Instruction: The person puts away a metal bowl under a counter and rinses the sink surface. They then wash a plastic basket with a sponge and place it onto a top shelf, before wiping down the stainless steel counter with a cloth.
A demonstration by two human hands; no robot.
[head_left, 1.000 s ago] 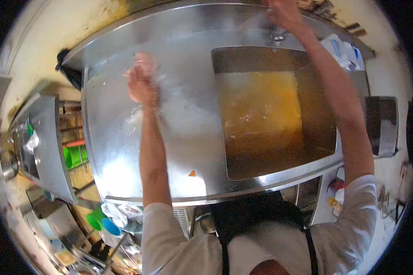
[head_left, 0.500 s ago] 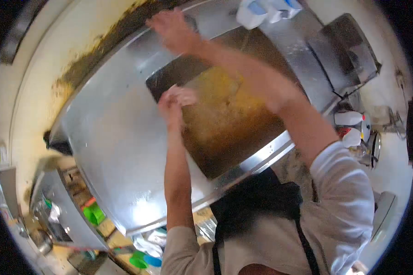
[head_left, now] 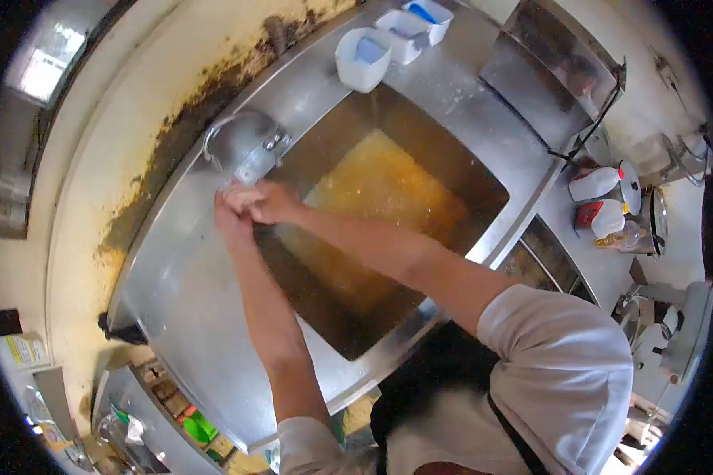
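Both hands meet under the faucet (head_left: pixel 242 150), at approx. 10 o'clock from the sink (head_left: pixel 483 186) centre. Left hand (head_left: pixel 231 215) and right hand (head_left: pixel 268 202) are pressed together, touching, fingers (head_left: pixel 242 196) curled one over another; I cannot tell if sth. small is held between them, nothing is visible. Faucet spout lies just above the hands, toward 12 o'clock from the fingers, its long axis running about 10-to-4 o'clock, pointing down into the basin. Left hand is a bit nearer to the spout, right hand lies on the basin side.

Sink is set in a steel tabletop (head_left: pixel 190 301) and holds yellowish-brown water; the basin is long from approx. 1 to 7 o'clock. At 12 o'clock of the basin, on the tabletop, stand white plastic containers (head_left: pixel 363 59) w/ blue inside, near each other. At 3 o'clock, well apart from the hands, white bottles (head_left: pixel 602 202) stand on a lower surface. Wall (head_left: pixel 135 127) behind the faucet is stained dark along the tabletop edge. Person wears a white shirt and dark apron.
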